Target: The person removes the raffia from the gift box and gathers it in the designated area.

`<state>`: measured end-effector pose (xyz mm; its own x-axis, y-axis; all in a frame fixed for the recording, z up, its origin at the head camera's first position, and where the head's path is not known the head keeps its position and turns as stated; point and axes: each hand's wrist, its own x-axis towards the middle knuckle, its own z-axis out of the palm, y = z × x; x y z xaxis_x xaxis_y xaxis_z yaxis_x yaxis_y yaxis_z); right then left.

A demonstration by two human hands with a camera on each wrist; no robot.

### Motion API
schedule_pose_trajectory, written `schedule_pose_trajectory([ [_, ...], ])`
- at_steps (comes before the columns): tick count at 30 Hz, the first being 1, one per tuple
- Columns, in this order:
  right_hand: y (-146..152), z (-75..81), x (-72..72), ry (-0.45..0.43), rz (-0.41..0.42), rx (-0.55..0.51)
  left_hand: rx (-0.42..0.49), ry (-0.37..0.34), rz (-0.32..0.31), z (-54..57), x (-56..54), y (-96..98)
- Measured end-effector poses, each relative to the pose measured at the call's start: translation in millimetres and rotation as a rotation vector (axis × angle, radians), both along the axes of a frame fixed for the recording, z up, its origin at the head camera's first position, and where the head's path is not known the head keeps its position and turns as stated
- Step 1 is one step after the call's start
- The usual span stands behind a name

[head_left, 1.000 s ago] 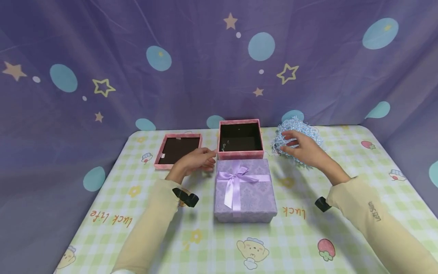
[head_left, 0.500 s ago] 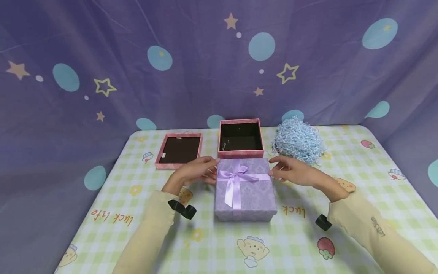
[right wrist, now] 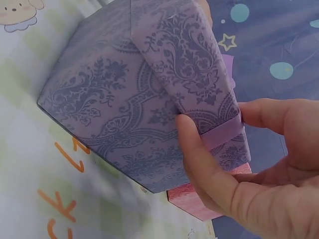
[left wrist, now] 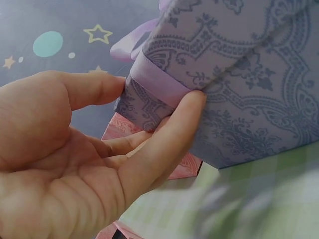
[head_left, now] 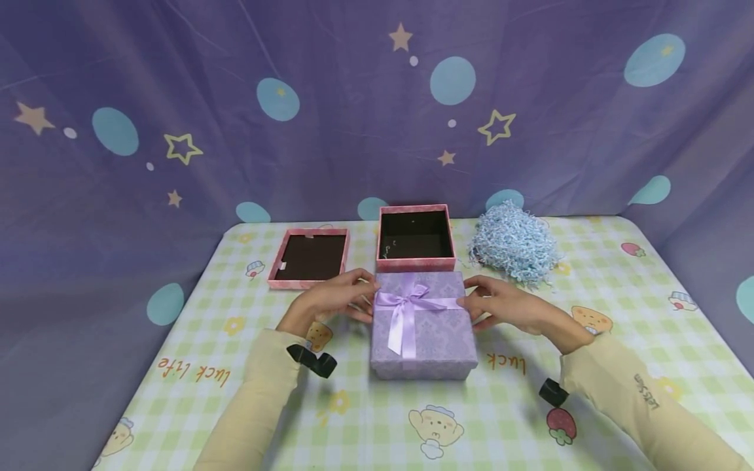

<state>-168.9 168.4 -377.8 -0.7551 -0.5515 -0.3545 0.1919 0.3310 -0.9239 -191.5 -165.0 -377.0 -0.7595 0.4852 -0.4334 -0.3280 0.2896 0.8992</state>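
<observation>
A purple patterned gift box (head_left: 438,337) stands in the middle of the table, its lid (right wrist: 184,55) on and a lilac ribbon bow (head_left: 409,304) on top. At the lid's left side, my left hand (head_left: 338,294) has its thumb by the upper edge and a fingertip under the lid's rim, beside the ribbon band (left wrist: 157,82). My right hand (head_left: 509,304) grips the opposite side likewise, thumb on the top edge and finger (right wrist: 192,139) at the rim. The lid still sits down on the box.
Just behind stands an open pink box (head_left: 415,265) with a dark inside. Its shallow pink lid (head_left: 294,285) lies inside up at the left. A heap of pale blue shredded paper (head_left: 515,242) is at the back right, before the purple curtain (head_left: 353,98).
My right hand has come from the blue shredded paper to the right side of the purple box and taken the lid's edge. The left hand has closed in on the lid's left side.
</observation>
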Motion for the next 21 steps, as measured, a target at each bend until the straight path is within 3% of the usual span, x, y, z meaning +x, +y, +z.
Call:
schedule_pose_trajectory([
  [21, -0.8, -0.2, -1.3, 0.0, -0.021, 0.0, 0.015, -0.012, 0.025, 4.8, 0.3, 2.5],
])
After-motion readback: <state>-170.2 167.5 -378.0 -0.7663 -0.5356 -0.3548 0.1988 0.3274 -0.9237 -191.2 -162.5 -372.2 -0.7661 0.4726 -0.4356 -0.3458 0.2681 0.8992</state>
